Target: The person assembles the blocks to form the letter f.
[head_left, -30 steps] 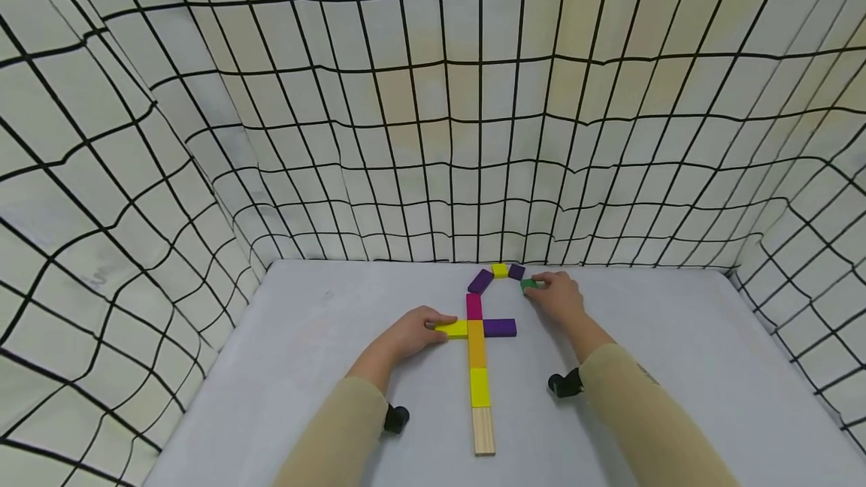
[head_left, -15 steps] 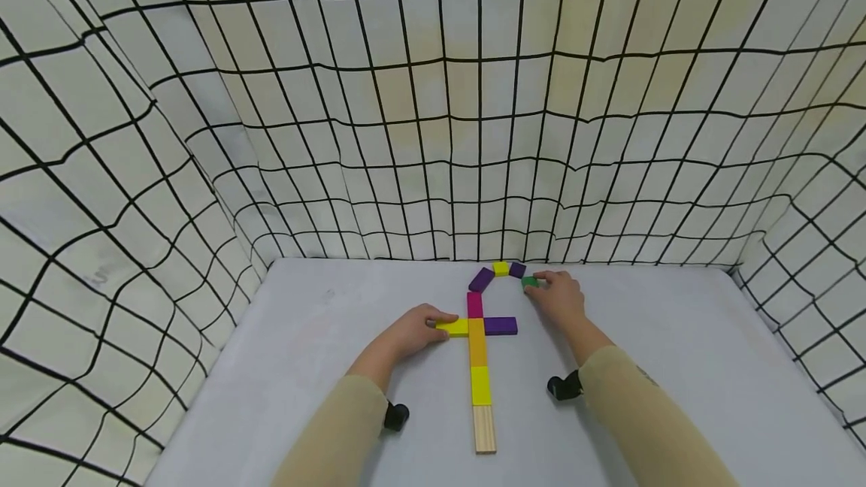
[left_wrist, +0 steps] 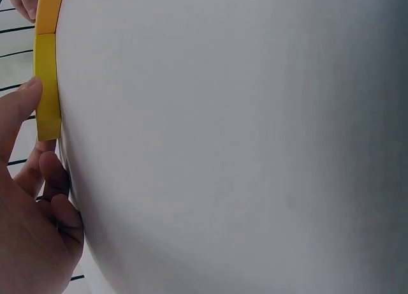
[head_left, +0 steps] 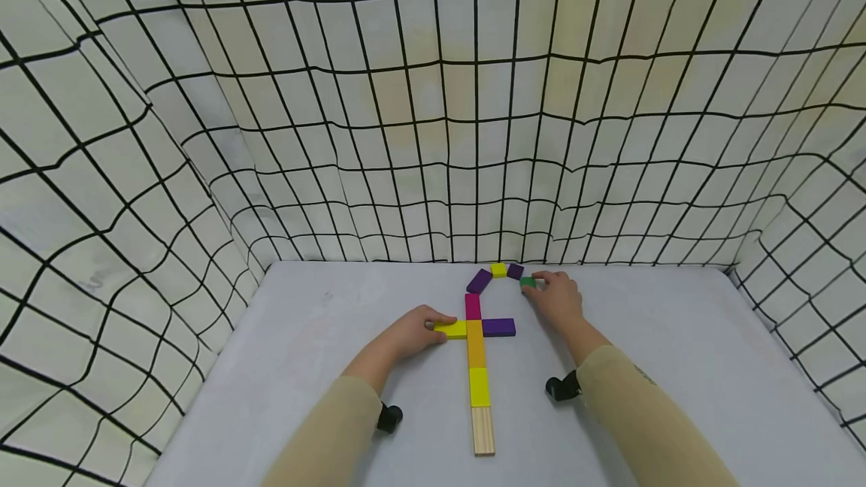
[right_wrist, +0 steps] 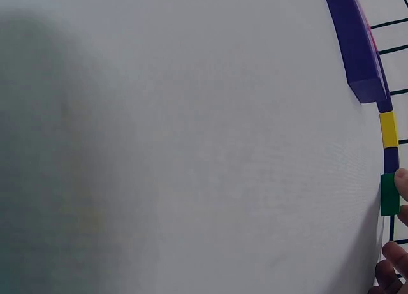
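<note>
My left hand [head_left: 417,331] pinches the outer end of a long yellow block [left_wrist: 48,83], which butts against the orange block [head_left: 476,344] in the middle. At the far side my right hand [head_left: 558,298] pinches a small green block [right_wrist: 389,194] between thumb and finger. The green block lies right by a small dark purple block [head_left: 516,271], beside a small yellow block [head_left: 498,270] and a tilted purple block [head_left: 479,281]. A magenta block [head_left: 473,307] joins that curve to the orange one. Opposite my left hand lies a long purple block [head_left: 499,328].
Below the orange block, a yellow block [head_left: 479,387] and a plain wooden block [head_left: 483,431] continue the line toward me. The white table [head_left: 284,367] ends at a white wall behind black netting [head_left: 473,171], close behind the curved blocks.
The view shifts slightly with the head. Both hands stay at the same blocks, and the blocks keep their arrangement.
</note>
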The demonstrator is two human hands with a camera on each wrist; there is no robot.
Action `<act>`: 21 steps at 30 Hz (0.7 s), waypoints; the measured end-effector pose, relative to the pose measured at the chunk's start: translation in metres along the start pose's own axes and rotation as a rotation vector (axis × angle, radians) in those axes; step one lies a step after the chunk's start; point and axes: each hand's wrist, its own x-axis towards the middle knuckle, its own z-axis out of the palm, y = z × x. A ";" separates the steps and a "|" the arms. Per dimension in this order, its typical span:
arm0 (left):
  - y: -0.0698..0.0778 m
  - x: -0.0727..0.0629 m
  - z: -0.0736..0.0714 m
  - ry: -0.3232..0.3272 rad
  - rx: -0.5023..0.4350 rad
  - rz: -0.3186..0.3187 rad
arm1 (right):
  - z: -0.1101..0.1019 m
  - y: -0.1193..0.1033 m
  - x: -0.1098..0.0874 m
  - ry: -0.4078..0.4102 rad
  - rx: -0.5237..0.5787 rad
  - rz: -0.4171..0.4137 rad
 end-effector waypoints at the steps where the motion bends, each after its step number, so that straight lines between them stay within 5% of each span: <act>1: -0.001 0.000 0.000 -0.006 0.006 0.003 | 0.000 0.000 0.000 -0.003 0.002 0.003; 21: -0.007 0.004 -0.003 -0.052 0.001 -0.004 | 0.000 0.000 -0.002 0.019 -0.008 -0.005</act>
